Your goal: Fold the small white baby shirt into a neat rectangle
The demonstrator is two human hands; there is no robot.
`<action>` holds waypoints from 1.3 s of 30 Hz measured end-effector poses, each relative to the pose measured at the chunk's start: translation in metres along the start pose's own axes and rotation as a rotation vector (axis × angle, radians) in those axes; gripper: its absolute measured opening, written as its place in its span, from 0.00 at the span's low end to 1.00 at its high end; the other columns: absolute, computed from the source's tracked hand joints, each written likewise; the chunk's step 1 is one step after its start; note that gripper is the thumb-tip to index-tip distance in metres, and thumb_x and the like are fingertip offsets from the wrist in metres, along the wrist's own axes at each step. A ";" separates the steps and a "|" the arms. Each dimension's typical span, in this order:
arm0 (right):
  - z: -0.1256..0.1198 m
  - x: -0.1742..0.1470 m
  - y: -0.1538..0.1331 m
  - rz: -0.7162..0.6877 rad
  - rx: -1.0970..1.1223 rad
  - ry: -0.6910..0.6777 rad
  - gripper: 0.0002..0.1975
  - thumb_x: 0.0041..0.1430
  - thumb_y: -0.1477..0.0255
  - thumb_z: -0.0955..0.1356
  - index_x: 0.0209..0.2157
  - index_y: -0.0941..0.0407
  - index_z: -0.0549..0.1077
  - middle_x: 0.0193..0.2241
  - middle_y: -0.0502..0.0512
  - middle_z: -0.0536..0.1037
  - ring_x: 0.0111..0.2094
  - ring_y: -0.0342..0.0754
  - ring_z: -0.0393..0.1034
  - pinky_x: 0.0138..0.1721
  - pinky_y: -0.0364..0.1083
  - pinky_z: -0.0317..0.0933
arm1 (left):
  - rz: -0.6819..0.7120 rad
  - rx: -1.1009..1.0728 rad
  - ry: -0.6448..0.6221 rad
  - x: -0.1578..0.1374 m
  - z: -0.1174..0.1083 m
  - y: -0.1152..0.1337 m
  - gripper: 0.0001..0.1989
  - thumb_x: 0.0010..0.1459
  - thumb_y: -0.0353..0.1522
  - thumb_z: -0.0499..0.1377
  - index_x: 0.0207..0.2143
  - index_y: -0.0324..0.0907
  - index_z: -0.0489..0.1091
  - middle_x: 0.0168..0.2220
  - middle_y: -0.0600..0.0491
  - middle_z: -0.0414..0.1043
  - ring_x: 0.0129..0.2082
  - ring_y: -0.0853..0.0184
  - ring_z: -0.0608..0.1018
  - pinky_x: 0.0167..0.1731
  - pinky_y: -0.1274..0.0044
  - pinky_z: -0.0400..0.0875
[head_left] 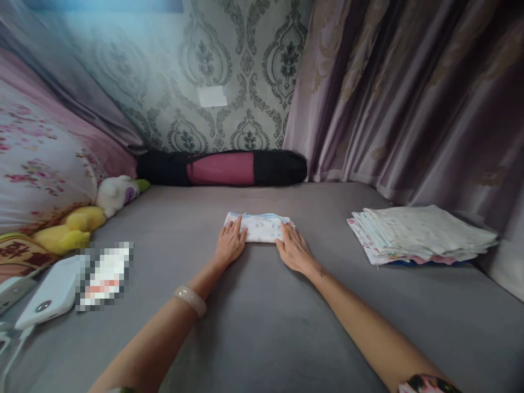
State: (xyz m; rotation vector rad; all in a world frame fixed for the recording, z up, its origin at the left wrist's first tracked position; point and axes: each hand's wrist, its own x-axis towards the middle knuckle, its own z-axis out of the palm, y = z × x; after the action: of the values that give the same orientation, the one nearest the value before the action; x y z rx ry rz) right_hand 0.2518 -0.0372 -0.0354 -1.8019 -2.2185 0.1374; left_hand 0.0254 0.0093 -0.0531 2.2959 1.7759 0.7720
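A folded white cloth (262,228) with a small blue print and a blue edge lies flat on the grey sheet in front of me. My left hand (231,240) rests on its left end, fingers stretched out and pointing away from me. On the right end lies my right hand (293,246), its fingers also extended and flat. Both palms face down, and the middle of the cloth shows between them. Farther right sits a stack of folded cloths (426,232) in pale prints.
A black and pink rolled bag (221,168) lies along the wall. On the left are a yellow plush toy (65,234), a white plush toy (117,194), a floral pillow (45,147) and a white power bank (53,292) with cables. Curtains (368,93) hang at the right.
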 end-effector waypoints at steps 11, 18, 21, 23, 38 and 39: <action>-0.002 0.009 0.016 0.200 -0.074 -0.007 0.29 0.69 0.59 0.54 0.62 0.65 0.57 0.63 0.74 0.53 0.62 0.64 0.51 0.58 0.62 0.47 | -0.034 0.170 -0.065 0.002 -0.012 -0.016 0.24 0.66 0.43 0.41 0.56 0.44 0.64 0.63 0.43 0.59 0.64 0.50 0.58 0.58 0.52 0.50; -0.011 0.019 -0.005 0.118 -0.106 0.190 0.25 0.68 0.68 0.54 0.62 0.65 0.58 0.65 0.70 0.50 0.64 0.63 0.45 0.61 0.64 0.38 | 0.081 0.230 -0.037 0.001 -0.016 0.008 0.24 0.67 0.39 0.40 0.59 0.38 0.61 0.62 0.41 0.59 0.65 0.54 0.56 0.62 0.57 0.48; -0.006 0.026 -0.026 -0.087 -0.071 0.110 0.24 0.68 0.71 0.53 0.61 0.63 0.60 0.63 0.63 0.56 0.65 0.55 0.44 0.64 0.60 0.33 | 0.165 0.229 -0.089 0.003 -0.011 0.024 0.23 0.67 0.36 0.40 0.59 0.40 0.61 0.62 0.46 0.60 0.65 0.57 0.56 0.63 0.60 0.47; -0.001 0.033 -0.037 -0.161 -0.039 0.055 0.24 0.67 0.71 0.53 0.61 0.63 0.60 0.63 0.61 0.57 0.65 0.53 0.44 0.64 0.59 0.33 | 0.189 0.221 -0.129 0.006 -0.008 0.031 0.23 0.68 0.36 0.39 0.59 0.39 0.60 0.63 0.47 0.60 0.65 0.58 0.56 0.63 0.61 0.48; 0.021 0.062 -0.032 -0.092 -0.038 -0.027 0.26 0.69 0.66 0.53 0.63 0.61 0.58 0.64 0.58 0.56 0.65 0.54 0.44 0.63 0.57 0.40 | 0.121 0.236 -0.270 0.033 0.003 0.018 0.26 0.67 0.41 0.40 0.63 0.43 0.55 0.65 0.46 0.54 0.65 0.56 0.56 0.61 0.59 0.52; 0.021 0.062 -0.031 -0.076 -0.050 -0.021 0.26 0.69 0.66 0.53 0.63 0.61 0.58 0.64 0.59 0.56 0.65 0.54 0.44 0.63 0.57 0.40 | 0.117 0.245 -0.262 0.034 0.003 0.016 0.26 0.67 0.42 0.39 0.63 0.43 0.55 0.65 0.45 0.54 0.65 0.55 0.56 0.61 0.59 0.52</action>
State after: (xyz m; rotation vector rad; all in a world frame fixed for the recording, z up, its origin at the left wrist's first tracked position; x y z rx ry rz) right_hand 0.2051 0.0184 -0.0385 -1.7459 -2.3208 0.0866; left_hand 0.0467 0.0369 -0.0387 2.5334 1.7104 0.2606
